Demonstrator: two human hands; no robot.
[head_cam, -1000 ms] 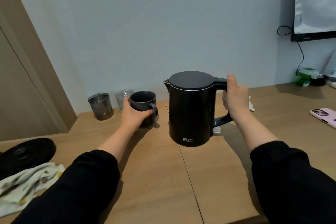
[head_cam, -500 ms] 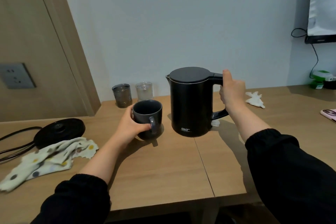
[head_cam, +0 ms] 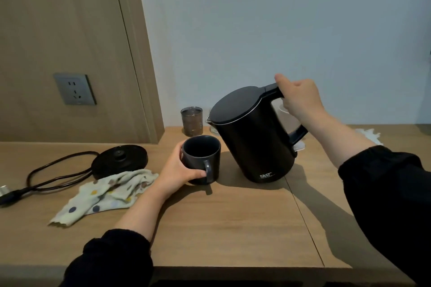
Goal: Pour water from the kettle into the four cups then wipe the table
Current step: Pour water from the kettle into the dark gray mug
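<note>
At the far left a wall socket [head_cam: 74, 89] sits in the wooden panel, and below it the unplugged power cord [head_cam: 46, 172] loops across the table [head_cam: 233, 228] to the black kettle base [head_cam: 120, 158]. Touching the base's front edge lies a spotted cloth [head_cam: 105, 193], crumpled, probably kept within reach for the wiping that comes last. The left hand [head_cam: 179, 170] curls round the dark mug [head_cam: 201, 158], with the thumb hooked at the handle; the grip seems meant to steady the mug on the table just beside the kettle. Behind the mug, against the wall, stands a smoky glass cup [head_cam: 191, 121], well out of the way. The black kettle [head_cam: 254, 137] leans toward the mug with its lid closed and its spout above and just behind the mug's rim. No water shows, so the pour looks about to begin, not under way. Whether the kettle's bottom edge touches the table I cannot tell. The right hand [head_cam: 298, 98] is wrapped tightly round the kettle's handle, thumb on top, which gives control of the tilt. A crumpled white tissue [head_cam: 368, 134] lies at the right.
</note>
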